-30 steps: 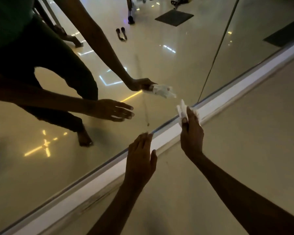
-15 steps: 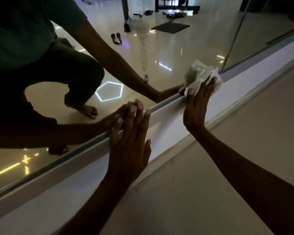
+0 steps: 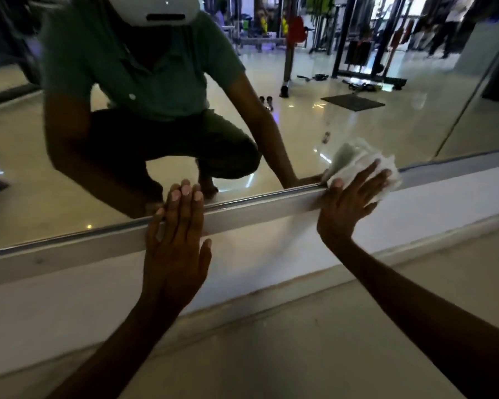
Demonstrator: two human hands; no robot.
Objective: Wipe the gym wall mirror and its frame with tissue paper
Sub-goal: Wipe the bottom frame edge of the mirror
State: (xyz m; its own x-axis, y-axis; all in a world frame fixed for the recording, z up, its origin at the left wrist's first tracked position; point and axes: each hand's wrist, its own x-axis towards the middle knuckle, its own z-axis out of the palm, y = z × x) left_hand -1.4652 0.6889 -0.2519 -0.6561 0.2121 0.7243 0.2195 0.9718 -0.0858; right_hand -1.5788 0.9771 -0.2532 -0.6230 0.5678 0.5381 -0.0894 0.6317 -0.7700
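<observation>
The fingers [image 3: 182, 203] of the left hand [image 3: 175, 249] were straight and close together, with the thumb apart on the right side. This hand lay flat against the white frame [image 3: 257, 210], and its fingertips reached over the metal edge to the bottom of the mirror [image 3: 314, 122]. It held nothing.

To the right, the right hand [image 3: 349, 203] pressed a crumpled white tissue [image 3: 355, 159] against the low part of the mirror, just where the glass met the frame. Its fingers were spread and nearly straight over the tissue, and the thumb pointed left along the metal edge. The tissue showed above and to the right of the fingers.

In the mirror a crouching person in a green shirt was reflected on the left, and gym machines and a dark mat stood far on the right. A pale floor [image 3: 314, 355] lay near the camera, under both forearms.
</observation>
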